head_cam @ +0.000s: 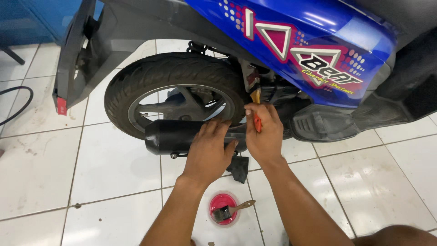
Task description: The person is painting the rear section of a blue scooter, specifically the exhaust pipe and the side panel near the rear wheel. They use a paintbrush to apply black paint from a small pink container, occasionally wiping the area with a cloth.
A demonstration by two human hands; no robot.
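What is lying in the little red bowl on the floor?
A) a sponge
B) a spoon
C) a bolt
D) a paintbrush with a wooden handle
D: a paintbrush with a wooden handle rests across the small round red bowl on the white tiled floor, its dark bristles inside the bowl and its handle sticking out over the rim.

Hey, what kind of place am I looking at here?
Probably a motorcycle repair shop or home garage. A blue scooter stands on a white tiled floor, hands work beside its black exhaust muffler, and a paintbrush rests in a small red dish.
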